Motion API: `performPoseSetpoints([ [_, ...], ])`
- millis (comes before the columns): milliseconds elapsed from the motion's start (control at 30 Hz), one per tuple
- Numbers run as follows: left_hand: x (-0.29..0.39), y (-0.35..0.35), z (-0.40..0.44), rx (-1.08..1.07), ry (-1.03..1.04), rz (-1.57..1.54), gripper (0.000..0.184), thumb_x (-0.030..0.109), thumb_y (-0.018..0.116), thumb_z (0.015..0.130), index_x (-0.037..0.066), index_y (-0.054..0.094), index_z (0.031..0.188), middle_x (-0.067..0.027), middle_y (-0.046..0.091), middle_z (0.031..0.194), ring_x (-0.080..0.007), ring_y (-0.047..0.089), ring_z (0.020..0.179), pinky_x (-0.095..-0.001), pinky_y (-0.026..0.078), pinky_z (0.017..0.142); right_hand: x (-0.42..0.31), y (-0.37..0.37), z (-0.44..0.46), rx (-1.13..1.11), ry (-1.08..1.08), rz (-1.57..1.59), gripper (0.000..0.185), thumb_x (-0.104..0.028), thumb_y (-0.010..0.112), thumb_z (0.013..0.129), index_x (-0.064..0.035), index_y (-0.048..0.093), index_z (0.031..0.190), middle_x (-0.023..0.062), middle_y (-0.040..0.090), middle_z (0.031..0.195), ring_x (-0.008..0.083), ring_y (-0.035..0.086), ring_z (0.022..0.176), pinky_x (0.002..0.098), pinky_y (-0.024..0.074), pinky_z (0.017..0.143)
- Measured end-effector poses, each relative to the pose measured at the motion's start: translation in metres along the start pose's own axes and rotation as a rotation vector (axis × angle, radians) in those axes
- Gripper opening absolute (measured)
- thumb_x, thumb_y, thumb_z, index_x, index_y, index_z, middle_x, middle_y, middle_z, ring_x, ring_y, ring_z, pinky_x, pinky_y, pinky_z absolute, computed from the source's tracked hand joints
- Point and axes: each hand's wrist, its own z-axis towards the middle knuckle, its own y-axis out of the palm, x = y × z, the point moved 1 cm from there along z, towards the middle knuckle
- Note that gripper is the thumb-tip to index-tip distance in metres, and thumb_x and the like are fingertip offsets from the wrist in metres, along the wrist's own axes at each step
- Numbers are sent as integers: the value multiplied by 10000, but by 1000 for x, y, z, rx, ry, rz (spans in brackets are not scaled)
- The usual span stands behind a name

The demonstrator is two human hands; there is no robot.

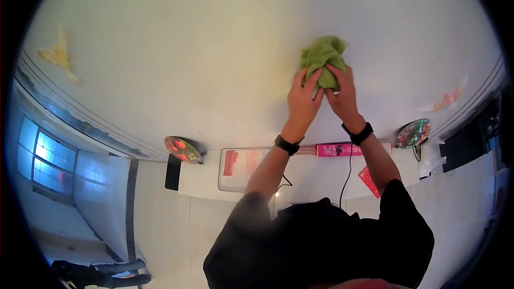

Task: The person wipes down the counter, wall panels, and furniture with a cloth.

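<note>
A bunched green cloth (325, 53) is pressed against the pale wall (214, 64) in front of me. My left hand (304, 100) grips its lower left part, fingers and thumb curled into the folds. On the lower right side my right hand (341, 93) holds the same cloth, and the two hands nearly meet beneath it. Folds of fabric cover some of the fingertips. Each wrist wears a dark band.
Below the wall runs a white ledge (316, 174). On it are a clear tray (246, 168), a pink box (334, 150), a red packet (368, 182) and cables. Round decorated plates (183, 150) (413, 132) stand at either end. A window (45, 147) is far left.
</note>
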Motion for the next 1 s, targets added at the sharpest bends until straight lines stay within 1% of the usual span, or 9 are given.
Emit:
performPoseSetpoints([
  [33,-19,-4,-1,24,-11,45,464,32,720,762,85,600,1206,-160,529,1214,-348,578,1055,-401,525,824,12,22,1,-30,82,4,525,7,683,722,-114,572,1221,214,451,1210,424,521,1073,445,501,851],
  [100,-49,-12,-3,80,-47,132,442,28,742,723,102,623,1142,-127,553,1139,-336,616,929,-390,533,726,17,53,1,-33,-31,-130,535,-5,694,706,-116,575,1215,217,441,1214,425,520,1067,451,498,851],
  [233,-69,-46,4,119,-96,120,412,0,720,727,105,623,1113,-125,553,1113,-334,615,903,-395,527,710,-2,86,22,-69,-125,-182,548,-17,710,679,-122,582,1202,213,447,1189,423,524,1041,455,496,831],
  [400,-43,-66,51,139,-75,-19,445,-26,688,689,93,639,1115,-155,564,1080,-364,601,942,-409,516,771,-28,77,57,37,-137,-177,540,-19,704,674,-117,585,1192,205,457,1164,417,525,1031,453,493,816],
  [500,-35,-41,75,188,78,-103,424,-21,697,684,110,658,1086,-131,573,1024,-353,603,902,-395,513,735,-24,55,67,165,-136,-219,511,-8,674,685,-102,581,1179,197,465,1132,404,516,1020,441,485,813],
  [667,-25,6,60,7,112,-132,409,29,722,689,128,645,1079,-91,562,1011,-309,620,831,-391,527,659,15,25,32,273,-13,-292,473,16,600,706,-48,540,1170,207,469,1076,390,484,996,437,458,822],
  [800,-58,38,6,-84,125,-100,405,53,724,693,144,643,1079,-77,560,1012,-303,623,802,-396,525,619,55,32,-29,156,35,-385,459,34,585,717,-24,482,1160,231,439,1119,407,464,1014,454,437,864],
  [867,-80,45,-27,-156,47,-110,391,56,716,704,148,642,1076,-73,561,1028,-303,622,830,-400,529,646,65,45,-58,69,124,-336,464,33,614,719,-29,472,1157,234,433,1138,427,476,1022,461,449,860],
  [1000,-101,7,-44,-199,-83,-96,390,44,690,723,145,640,1097,-80,564,1058,-298,615,909,-399,533,710,37,69,-51,-120,158,-204,484,18,676,717,-41,479,1155,240,431,1167,464,502,1041,474,471,854],
])
